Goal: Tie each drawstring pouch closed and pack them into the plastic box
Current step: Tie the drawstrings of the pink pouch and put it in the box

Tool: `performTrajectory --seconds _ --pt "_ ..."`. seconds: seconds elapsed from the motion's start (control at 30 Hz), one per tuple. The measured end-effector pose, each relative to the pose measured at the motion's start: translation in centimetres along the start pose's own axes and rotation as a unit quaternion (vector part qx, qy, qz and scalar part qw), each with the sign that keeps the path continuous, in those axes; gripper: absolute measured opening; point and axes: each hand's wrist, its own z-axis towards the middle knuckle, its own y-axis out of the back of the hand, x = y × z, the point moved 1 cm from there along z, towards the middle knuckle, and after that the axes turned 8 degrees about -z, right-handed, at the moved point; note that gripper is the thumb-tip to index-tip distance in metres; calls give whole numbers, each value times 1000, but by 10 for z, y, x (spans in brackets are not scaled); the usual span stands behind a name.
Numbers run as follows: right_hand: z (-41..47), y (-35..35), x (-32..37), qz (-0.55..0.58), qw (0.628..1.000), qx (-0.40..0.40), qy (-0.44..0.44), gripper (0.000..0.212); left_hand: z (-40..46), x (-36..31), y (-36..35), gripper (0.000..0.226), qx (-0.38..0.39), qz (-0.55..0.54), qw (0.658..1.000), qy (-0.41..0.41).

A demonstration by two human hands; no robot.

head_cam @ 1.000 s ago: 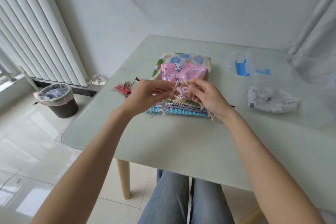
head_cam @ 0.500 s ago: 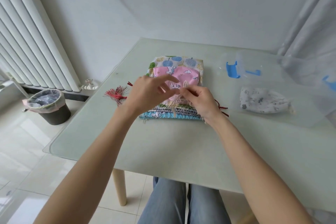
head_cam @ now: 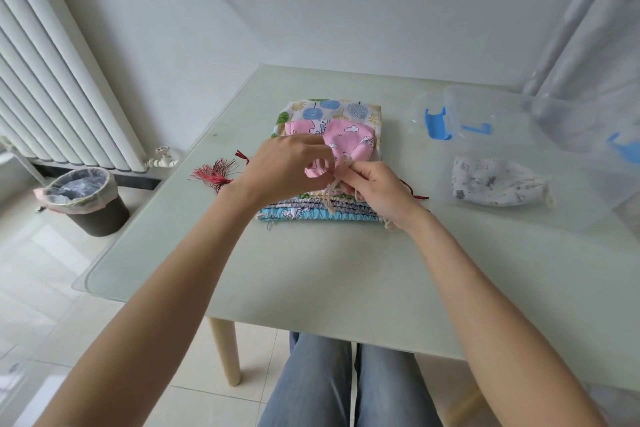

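Note:
A pink printed pouch lies on top of a stack of several flat drawstring pouches in the middle of the table. My left hand pinches the pouch's gathered mouth and cream drawstring. My right hand grips the same cord just to the right, fingertips almost touching the left hand's. A white printed pouch, tied closed, lies inside the clear plastic box at the right.
The box's clear lid with blue clips lies behind the box. A red tassel sticks out left of the stack. A radiator and a lined waste bin stand on the floor at the left. My knees are under the table's near edge.
Both hands have stayed on the pink pouch's cord, working it. The pouch's mouth is now more gathered and lifted. The camera has shifted slightly.

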Motion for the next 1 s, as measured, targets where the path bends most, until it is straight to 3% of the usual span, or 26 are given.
performTrajectory --seconds 0.23,0.4,0.5,0.6,0.73,1.0 --pt "-3 4 -7 183 982 -44 4 12 -8 10 -6 17 -20 -124 990 63" --pt "-4 0 -1 147 988 -55 8 11 -7 4 -12 2 -83 -214 967 108" --pt "-3 6 3 201 978 -59 -6 8 -7 -3 -16 18 -102 -293 941 137" --pt "-2 7 3 216 974 -58 -29 12 -10 -7 -23 52 -75 -328 927 166" --pt "-3 7 0 212 976 -52 -28 21 -7 -6 -28 37 -64 -339 920 188" --pt "-8 18 0 210 977 34 -8 14 -4 0 -30 21 -57 -344 917 193"
